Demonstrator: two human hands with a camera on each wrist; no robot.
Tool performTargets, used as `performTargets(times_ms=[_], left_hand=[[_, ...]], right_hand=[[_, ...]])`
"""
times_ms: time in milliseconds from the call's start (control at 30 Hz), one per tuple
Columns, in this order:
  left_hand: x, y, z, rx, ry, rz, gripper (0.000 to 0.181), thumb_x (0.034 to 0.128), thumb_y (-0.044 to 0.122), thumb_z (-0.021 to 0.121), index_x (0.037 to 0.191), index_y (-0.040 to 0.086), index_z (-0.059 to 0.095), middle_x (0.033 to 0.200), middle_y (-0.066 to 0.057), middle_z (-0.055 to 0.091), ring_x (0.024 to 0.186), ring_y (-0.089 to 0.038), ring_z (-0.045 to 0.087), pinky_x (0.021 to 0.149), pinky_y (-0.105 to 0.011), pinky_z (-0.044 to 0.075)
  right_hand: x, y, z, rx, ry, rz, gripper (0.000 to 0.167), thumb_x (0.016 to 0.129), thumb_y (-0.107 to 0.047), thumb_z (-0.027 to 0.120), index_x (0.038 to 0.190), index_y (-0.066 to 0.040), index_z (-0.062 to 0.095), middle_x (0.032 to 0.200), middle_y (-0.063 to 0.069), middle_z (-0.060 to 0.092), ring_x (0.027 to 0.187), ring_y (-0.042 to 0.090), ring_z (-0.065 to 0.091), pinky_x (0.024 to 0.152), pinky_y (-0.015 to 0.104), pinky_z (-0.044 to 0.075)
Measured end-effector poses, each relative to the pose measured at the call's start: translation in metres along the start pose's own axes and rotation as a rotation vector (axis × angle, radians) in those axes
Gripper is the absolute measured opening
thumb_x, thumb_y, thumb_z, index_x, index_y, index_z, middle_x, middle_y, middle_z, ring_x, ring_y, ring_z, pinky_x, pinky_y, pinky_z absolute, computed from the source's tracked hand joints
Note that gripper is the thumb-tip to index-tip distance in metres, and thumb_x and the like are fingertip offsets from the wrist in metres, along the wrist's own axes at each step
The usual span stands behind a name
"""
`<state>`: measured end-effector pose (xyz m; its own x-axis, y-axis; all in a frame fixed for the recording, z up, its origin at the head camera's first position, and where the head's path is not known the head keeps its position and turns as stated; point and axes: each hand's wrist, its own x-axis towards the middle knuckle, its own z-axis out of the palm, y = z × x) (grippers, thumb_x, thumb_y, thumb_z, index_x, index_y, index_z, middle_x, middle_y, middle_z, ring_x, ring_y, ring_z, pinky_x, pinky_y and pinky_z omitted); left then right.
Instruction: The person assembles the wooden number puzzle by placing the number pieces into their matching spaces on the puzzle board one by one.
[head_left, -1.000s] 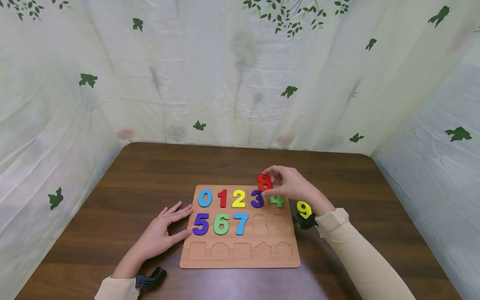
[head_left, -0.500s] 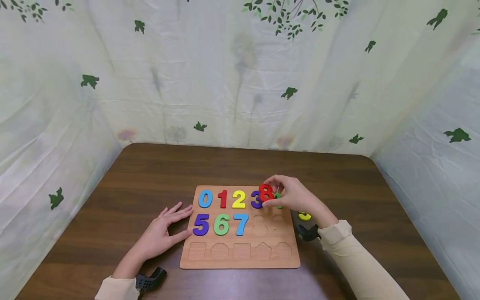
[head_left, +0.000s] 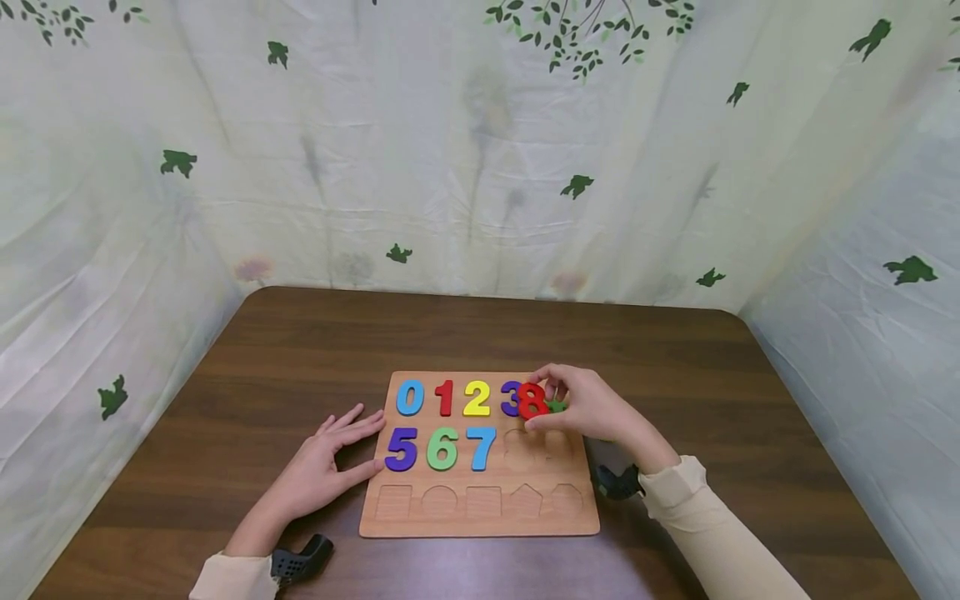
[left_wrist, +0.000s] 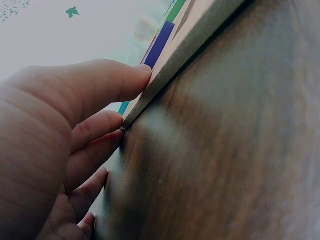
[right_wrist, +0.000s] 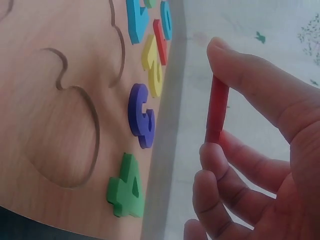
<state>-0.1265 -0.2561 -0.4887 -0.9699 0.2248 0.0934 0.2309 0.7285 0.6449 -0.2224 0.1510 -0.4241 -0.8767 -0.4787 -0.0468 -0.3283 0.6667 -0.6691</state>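
Observation:
A wooden number board (head_left: 480, 523) lies on the table. My right hand (head_left: 592, 407) pinches a red number 8 (head_left: 532, 401) between thumb and fingers, holding it above the board near the purple 3 (head_left: 510, 398) and green 4 (right_wrist: 126, 187). In the right wrist view the red 8 (right_wrist: 217, 107) is edge-on and apart from the board. My left hand (head_left: 326, 467) rests at the board's left edge with its fingers spread and fairly straight; the thumb touches the edge beside the purple 5 (head_left: 401, 448).
In the board sit a blue 0 (head_left: 410, 397), red 1 (head_left: 444, 397), yellow 2 (head_left: 477, 397), green 6 (head_left: 442, 448) and blue 7 (head_left: 482, 447). Bare recesses show at the right of the second row and along the bottom row. A pale curtain (head_left: 450, 167) surrounds the brown table (head_left: 315, 342).
My right hand has brought the red 8 toward me, from the board's far edge to over the 3 and 4. The yellow 9 is now hidden behind the right wrist. My left hand stays put.

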Motion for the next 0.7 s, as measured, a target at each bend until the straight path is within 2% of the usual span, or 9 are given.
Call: performTargets(times_ms=[267,400,700], left_hand=[[0.000,0.000,0.000,-0.003,0.001,0.001,0.063,0.0921,0.041,0.084,0.148,0.018,0.067,0.158,-0.009,0.061,0.159,-0.047,0.036,0.129,-0.076,0.017],[0.001,0.000,0.000,0.000,0.002,0.004,0.063,0.0920,0.041,0.085,0.148,0.017,0.067,0.158,-0.009,0.061,0.159,-0.047,0.037,0.129,-0.076,0.017],[0.000,0.001,0.000,0.006,-0.006,-0.010,0.065,0.0920,0.041,0.085,0.149,0.017,0.066,0.158,-0.010,0.060,0.159,-0.047,0.036,0.129,-0.076,0.017]], right_hand=[[-0.010,0.004,0.004,0.012,-0.003,-0.020,0.060,0.080,-0.035,0.097,0.129,-0.015,0.070,0.099,0.004,0.064,0.093,0.025,0.059,0.064,0.025,0.051],[-0.015,0.006,0.007,0.017,0.000,-0.020,0.058,0.080,-0.035,0.097,0.128,-0.017,0.070,0.099,0.003,0.063,0.093,0.022,0.058,0.064,0.025,0.051],[-0.023,0.007,0.016,0.012,-0.015,-0.042,0.057,0.078,-0.037,0.098,0.123,-0.013,0.070,0.092,0.000,0.060,0.085,0.016,0.055,0.068,0.023,0.049]])
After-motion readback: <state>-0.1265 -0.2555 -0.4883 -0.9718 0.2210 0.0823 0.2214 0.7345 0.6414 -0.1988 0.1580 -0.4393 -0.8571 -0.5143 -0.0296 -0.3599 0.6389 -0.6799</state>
